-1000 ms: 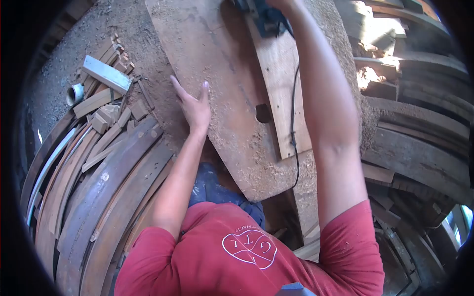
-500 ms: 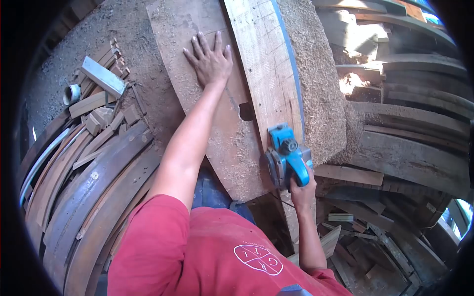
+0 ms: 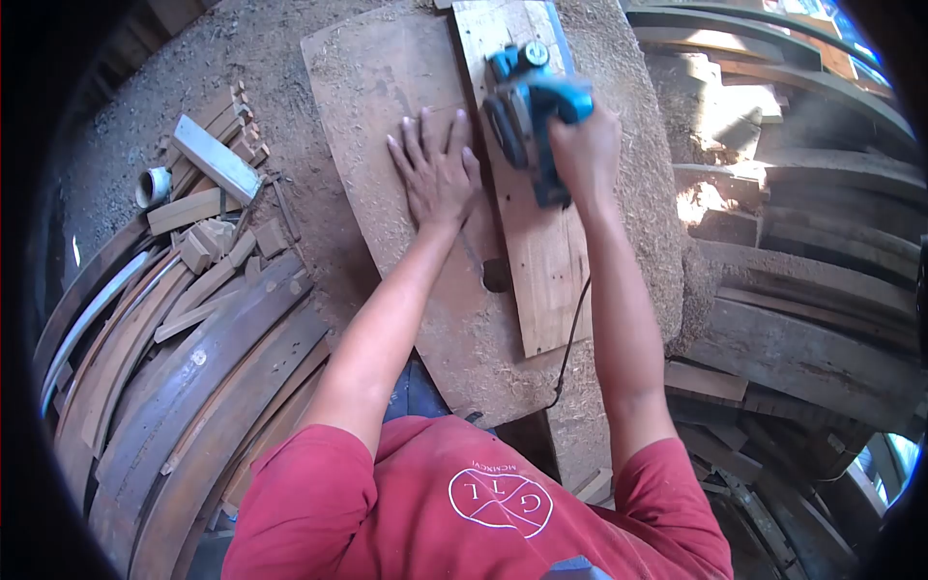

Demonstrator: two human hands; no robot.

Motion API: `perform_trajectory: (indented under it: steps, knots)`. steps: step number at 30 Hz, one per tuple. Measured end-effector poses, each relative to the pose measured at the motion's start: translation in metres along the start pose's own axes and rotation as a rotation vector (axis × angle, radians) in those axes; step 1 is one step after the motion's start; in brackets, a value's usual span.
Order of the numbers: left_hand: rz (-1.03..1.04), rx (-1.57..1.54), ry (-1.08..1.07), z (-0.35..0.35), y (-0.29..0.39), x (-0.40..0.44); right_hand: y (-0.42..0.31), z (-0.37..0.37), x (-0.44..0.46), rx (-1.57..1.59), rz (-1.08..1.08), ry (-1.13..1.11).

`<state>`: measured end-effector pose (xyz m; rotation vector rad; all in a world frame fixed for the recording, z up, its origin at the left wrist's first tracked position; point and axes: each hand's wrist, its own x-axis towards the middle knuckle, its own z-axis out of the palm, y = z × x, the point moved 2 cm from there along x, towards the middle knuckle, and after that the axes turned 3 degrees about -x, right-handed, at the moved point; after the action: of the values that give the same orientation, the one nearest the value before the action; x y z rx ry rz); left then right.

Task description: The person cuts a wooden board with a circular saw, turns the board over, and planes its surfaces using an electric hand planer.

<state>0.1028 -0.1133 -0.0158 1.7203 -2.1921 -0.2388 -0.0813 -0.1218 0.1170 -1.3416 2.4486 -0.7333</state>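
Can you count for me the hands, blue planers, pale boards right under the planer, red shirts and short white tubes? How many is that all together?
Hands: 2 (left hand, right hand)
Blue planer: 1
Pale board under the planer: 1
Red shirt: 1
Short white tube: 1
Total: 6

Left of frame: white pipe piece [image 3: 153, 187], open end showing, just beside a pale rectangular block [image 3: 217, 159]. Small wood offcuts [image 3: 198, 247] heaped below these. Lower left: long boards [image 3: 198, 387] side by side, look curved, one with a whitish spot. Upper left: gritty grey-brown ground [image 3: 111, 145]. Right side: stacked grey-brown timbers [image 3: 822, 261], bright sunlit patch [image 3: 720, 106] upper right. Lower right: dim wood scraps [image 3: 764, 512].
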Motion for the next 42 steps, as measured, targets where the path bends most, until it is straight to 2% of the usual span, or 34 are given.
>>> perform_trajectory:
  steps: [2, 6, 8, 9, 13, 17, 18, 21, 22, 24, 25, 28, 30, 35, 42]
  knots:
    - [0.05, -0.057, -0.019, -0.004, 0.002, -0.002, -0.015, 0.02, 0.053, 0.044, -0.064, 0.049]
    - [0.117, -0.099, -0.074, -0.005, 0.004, 0.002, -0.029, 0.083, 0.19, -0.112, -0.166, 0.219]
    - [0.104, -0.107, -0.087, -0.006, 0.002, 0.005, -0.066, 0.059, 0.197, 0.089, -0.002, 0.002]
    - [0.104, -0.074, -0.093, -0.005, 0.001, 0.005, -0.065, 0.06, 0.203, 0.096, 0.023, -0.033]
    - [0.12, -0.002, -0.074, 0.0, 0.002, 0.002, -0.041, 0.049, 0.172, -0.041, -0.013, -0.013]
    - [0.101, 0.022, -0.052, 0.007, 0.002, 0.002, 0.043, 0.002, 0.063, -0.156, -0.142, -0.136]
    - [0.105, 0.044, -0.035, 0.004, 0.004, 0.002, 0.049, -0.02, 0.016, 0.016, -0.271, -0.048]
    - [0.089, 0.145, -0.091, 0.006, 0.004, 0.002, 0.107, -0.076, -0.121, -0.023, 0.012, -0.043]
    - [0.087, 0.193, -0.101, 0.006, 0.005, 0.002, 0.137, -0.093, -0.169, -0.09, 0.016, -0.079]
    - [0.087, 0.196, -0.093, 0.009, 0.005, 0.002, 0.165, -0.127, -0.263, -0.003, 0.156, -0.056]
    - [0.086, 0.2, -0.089, 0.009, 0.005, 0.001, 0.181, -0.143, -0.302, 0.023, 0.183, -0.126]
    - [0.093, 0.236, -0.095, 0.01, 0.005, 0.0, 0.199, -0.16, -0.365, 0.122, 0.382, -0.1]
    - [0.095, 0.244, -0.103, 0.007, 0.007, -0.002, 0.193, -0.158, -0.36, 0.151, 0.433, -0.106]
    - [0.096, 0.204, -0.098, 0.004, 0.007, 0.001, 0.175, -0.126, -0.272, 0.142, 0.255, -0.053]
    - [0.121, 0.131, -0.069, 0.004, 0.005, 0.0, 0.1, -0.078, -0.106, 0.111, 0.084, -0.013]
